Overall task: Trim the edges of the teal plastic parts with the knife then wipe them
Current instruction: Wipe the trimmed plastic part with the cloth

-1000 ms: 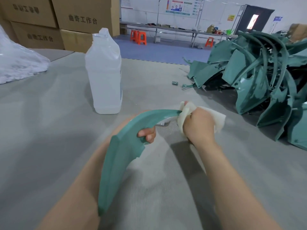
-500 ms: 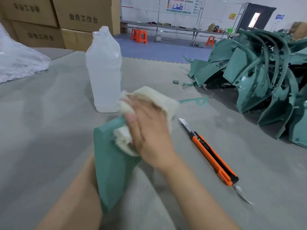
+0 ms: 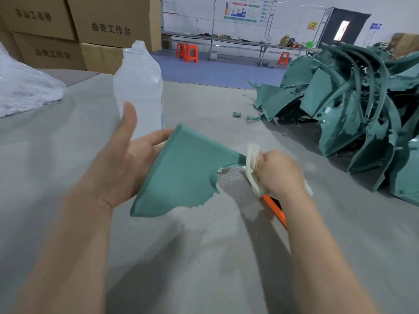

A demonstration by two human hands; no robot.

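The teal part merely leans on the straight fingers of the left hand while the right hand clenches a cloth round its narrow end, so a hard tug could drop it onto the knife beneath.

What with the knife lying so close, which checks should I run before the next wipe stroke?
1. Left hand supports teal plastic part: ok, rests against open fingers.
2. Right hand grips white cloth: ok.
3. Cloth on the part's narrow end: ok.
4. Orange utility knife clear of the right wrist: not ok, lies beneath it.
5. Knife blade retracted: cannot tell, hidden.
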